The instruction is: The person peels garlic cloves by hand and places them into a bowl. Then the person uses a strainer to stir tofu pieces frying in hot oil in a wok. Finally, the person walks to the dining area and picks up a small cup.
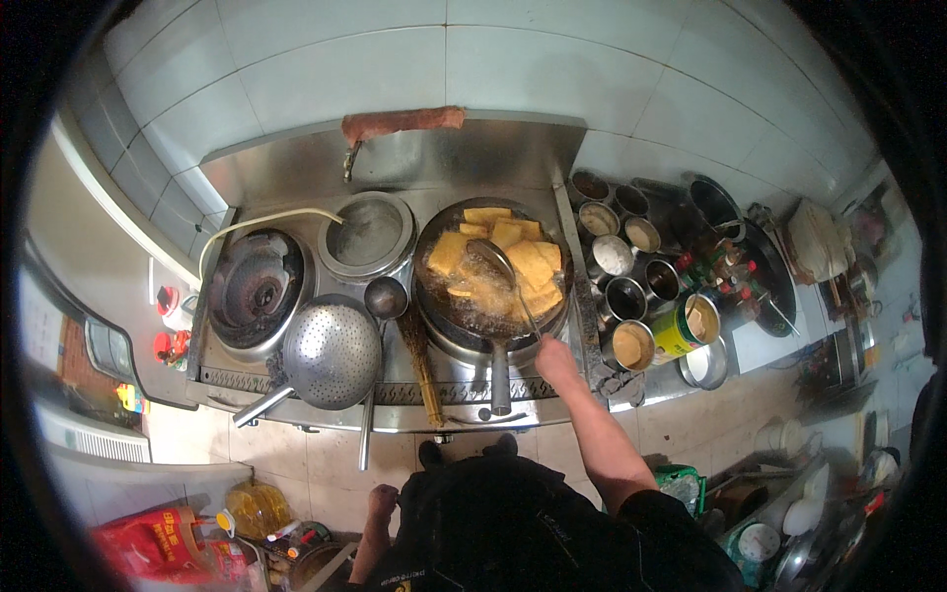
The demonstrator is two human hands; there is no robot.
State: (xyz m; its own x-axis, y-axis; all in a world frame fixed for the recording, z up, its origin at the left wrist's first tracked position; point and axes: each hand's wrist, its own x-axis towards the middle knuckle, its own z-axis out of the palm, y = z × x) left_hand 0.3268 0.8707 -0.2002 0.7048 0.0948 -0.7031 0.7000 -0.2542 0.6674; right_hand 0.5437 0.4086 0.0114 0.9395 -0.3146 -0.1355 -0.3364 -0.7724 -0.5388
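Observation:
My right hand (558, 364) grips the thin metal handle of a ladle (494, 260), whose bowl dips among the food in a wok (430, 297). Bubbling oil (481, 305) fills the wok around several golden fried slabs (529, 265) that look like tofu. The wok's thick handle (501, 377) points toward me, just left of my right forearm. Low at my left side hangs my left hand (383, 500), fingers curled, with nothing visible in it; it is apart from the stove.
Left of the wok lie a bamboo brush (420, 362), a small ladle (386, 297) and a perforated strainer (333, 351). Behind them sits a round metal pot (366, 233) with a hose; further left is a blackened burner (255, 288). Seasoning pots (612, 255) and bottles (729, 270) crowd the right.

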